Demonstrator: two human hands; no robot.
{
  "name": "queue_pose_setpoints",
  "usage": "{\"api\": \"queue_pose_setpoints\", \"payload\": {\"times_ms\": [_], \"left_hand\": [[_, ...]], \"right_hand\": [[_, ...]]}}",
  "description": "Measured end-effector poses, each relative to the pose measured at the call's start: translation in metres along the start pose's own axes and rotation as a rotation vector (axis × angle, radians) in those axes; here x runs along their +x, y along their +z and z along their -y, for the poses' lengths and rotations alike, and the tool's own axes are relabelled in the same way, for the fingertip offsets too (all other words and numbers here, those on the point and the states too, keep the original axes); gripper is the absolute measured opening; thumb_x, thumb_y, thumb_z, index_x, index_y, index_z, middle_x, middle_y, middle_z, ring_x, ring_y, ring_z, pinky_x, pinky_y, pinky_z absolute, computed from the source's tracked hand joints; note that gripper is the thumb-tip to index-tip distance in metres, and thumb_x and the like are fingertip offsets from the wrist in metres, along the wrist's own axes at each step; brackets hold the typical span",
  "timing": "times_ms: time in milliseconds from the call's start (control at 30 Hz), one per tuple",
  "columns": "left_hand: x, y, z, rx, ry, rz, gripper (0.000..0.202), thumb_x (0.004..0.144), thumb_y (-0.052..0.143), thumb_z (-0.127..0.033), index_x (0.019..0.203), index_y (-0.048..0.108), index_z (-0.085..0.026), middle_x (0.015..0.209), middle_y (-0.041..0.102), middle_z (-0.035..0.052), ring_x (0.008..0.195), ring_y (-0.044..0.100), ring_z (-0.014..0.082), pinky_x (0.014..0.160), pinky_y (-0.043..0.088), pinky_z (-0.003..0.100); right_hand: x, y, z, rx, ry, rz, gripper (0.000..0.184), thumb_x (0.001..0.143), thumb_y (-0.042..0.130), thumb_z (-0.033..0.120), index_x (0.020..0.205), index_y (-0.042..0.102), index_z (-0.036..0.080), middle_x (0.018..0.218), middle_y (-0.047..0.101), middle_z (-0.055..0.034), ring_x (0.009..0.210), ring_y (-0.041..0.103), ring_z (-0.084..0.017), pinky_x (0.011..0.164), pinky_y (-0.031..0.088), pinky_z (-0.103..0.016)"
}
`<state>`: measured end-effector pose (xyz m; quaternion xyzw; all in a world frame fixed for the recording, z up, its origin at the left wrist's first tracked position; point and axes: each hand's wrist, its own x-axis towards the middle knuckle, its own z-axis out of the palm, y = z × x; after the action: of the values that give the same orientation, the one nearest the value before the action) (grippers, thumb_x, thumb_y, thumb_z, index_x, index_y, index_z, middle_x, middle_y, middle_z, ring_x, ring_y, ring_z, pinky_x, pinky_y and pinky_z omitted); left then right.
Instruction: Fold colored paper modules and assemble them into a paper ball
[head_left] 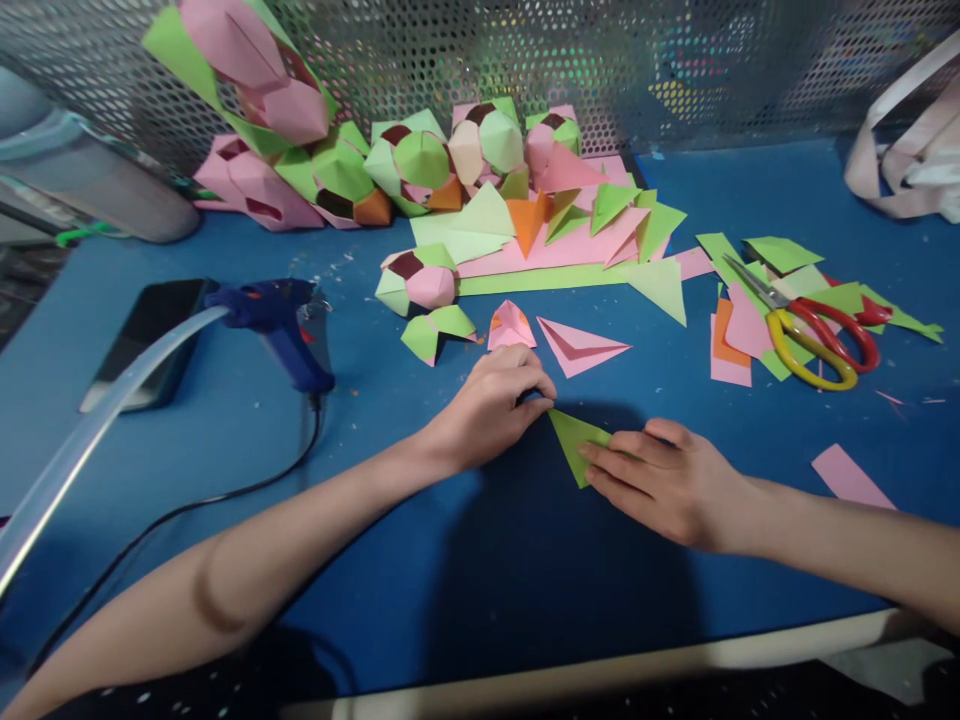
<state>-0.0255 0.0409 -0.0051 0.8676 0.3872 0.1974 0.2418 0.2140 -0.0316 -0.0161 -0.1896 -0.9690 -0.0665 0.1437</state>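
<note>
On the blue tabletop lies a folded green paper triangle (573, 446) between my two hands. My left hand (504, 400) is closed, pinching the triangle's upper left corner between thumb and fingertips. From the right, my right hand (671, 485) lies over the paper with its fingers stretched out, covering the right part of it. Just beyond my left fingers sits a small folded pink and orange paper piece (512, 325). Beside it is a folded pink paper triangle (581, 345). A folded green paper piece (437, 332) is farther left.
A blue glue gun (274, 320) with a glue stick and cord lies left, beside a dark phone (154, 340). Scissors (814, 345) rest on paper scraps at right, near a pink strip (851, 478). Folded paper balls (420, 160) line the back by a metal mesh (720, 70).
</note>
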Motion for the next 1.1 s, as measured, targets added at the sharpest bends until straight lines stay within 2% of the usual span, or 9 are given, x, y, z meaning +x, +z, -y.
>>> {"api": "queue_pose_setpoints", "payload": {"times_ms": [133,233,300,333,467,567,800,967,1100], "left_hand": [[-0.001,-0.007,-0.002,0.074,0.027,-0.039,0.013,0.082,0.054,-0.009,0.088,0.064,-0.016,0.091,0.059,0.0063,0.090,0.054,0.0185,0.082,0.046,0.035],[-0.010,-0.006,-0.018,0.082,0.113,-0.094,0.019,0.085,0.046,-0.004,0.091,0.062,-0.013,0.097,0.061,0.0096,0.094,0.055,0.0189,0.083,0.048,0.035],[-0.019,0.000,-0.031,0.038,0.223,-0.031,0.023,0.086,0.041,-0.001,0.096,0.059,-0.012,0.099,0.062,0.0107,0.097,0.056,0.0182,0.085,0.050,0.033],[-0.024,0.003,-0.038,0.038,0.254,0.061,0.025,0.086,0.040,0.000,0.099,0.057,-0.012,0.102,0.062,0.0110,0.100,0.056,0.0184,0.087,0.050,0.034],[-0.035,0.011,-0.052,0.200,0.317,0.229,0.024,0.089,0.037,-0.003,0.102,0.055,-0.009,0.107,0.062,0.0164,0.109,0.055,0.0257,0.089,0.052,0.043],[-0.035,0.010,-0.054,0.310,0.328,0.278,0.024,0.089,0.035,-0.004,0.103,0.054,-0.008,0.108,0.062,0.0180,0.109,0.056,0.0276,0.087,0.053,0.045],[-0.032,0.008,-0.055,0.387,0.311,0.312,0.022,0.089,0.036,-0.005,0.100,0.055,-0.007,0.109,0.061,0.0196,0.105,0.057,0.0280,0.088,0.053,0.046],[-0.032,0.008,-0.056,0.425,0.291,0.345,0.020,0.088,0.038,-0.004,0.094,0.056,-0.008,0.106,0.062,0.0180,0.102,0.058,0.0271,0.086,0.054,0.046],[-0.032,0.008,-0.056,0.422,0.282,0.335,0.016,0.087,0.042,-0.005,0.092,0.056,-0.009,0.113,0.059,0.0189,0.104,0.057,0.0273,0.089,0.052,0.047]], "right_hand": [[-0.001,0.000,0.000,-0.006,0.004,0.004,0.025,0.090,0.050,0.015,0.109,0.066,0.015,0.123,0.064,-0.0098,0.102,0.057,-0.022,0.080,0.036,-0.037],[-0.001,0.001,0.000,-0.019,0.005,0.015,0.025,0.091,0.049,0.017,0.109,0.065,0.016,0.123,0.064,-0.0083,0.102,0.057,-0.022,0.081,0.037,-0.036],[-0.001,0.001,0.000,-0.017,0.005,0.019,0.024,0.091,0.049,0.018,0.109,0.065,0.016,0.122,0.064,-0.0081,0.100,0.057,-0.022,0.079,0.038,-0.036],[-0.001,0.002,0.000,-0.017,0.007,0.015,0.023,0.091,0.050,0.018,0.109,0.065,0.016,0.121,0.065,-0.0081,0.098,0.057,-0.021,0.077,0.038,-0.036],[0.001,0.002,0.000,-0.028,0.029,-0.008,0.020,0.090,0.051,0.019,0.103,0.066,0.018,0.113,0.067,-0.0072,0.095,0.057,-0.021,0.075,0.038,-0.035],[0.001,0.001,0.000,-0.032,0.039,-0.015,0.019,0.091,0.051,0.020,0.101,0.067,0.020,0.113,0.067,-0.0067,0.096,0.056,-0.020,0.077,0.039,-0.035],[0.003,0.003,0.001,-0.023,0.097,-0.053,0.015,0.090,0.055,0.019,0.098,0.067,0.021,0.117,0.065,-0.0052,0.098,0.056,-0.018,0.082,0.038,-0.034],[0.004,0.003,0.003,0.021,0.191,-0.091,0.015,0.088,0.057,0.020,0.096,0.068,0.025,0.126,0.061,-0.0054,0.111,0.053,-0.023,0.087,0.036,-0.038],[0.003,0.004,0.003,0.088,0.259,-0.059,0.017,0.089,0.056,0.022,0.098,0.068,0.029,0.123,0.062,-0.0057,0.119,0.049,-0.026,0.091,0.033,-0.041]]}}
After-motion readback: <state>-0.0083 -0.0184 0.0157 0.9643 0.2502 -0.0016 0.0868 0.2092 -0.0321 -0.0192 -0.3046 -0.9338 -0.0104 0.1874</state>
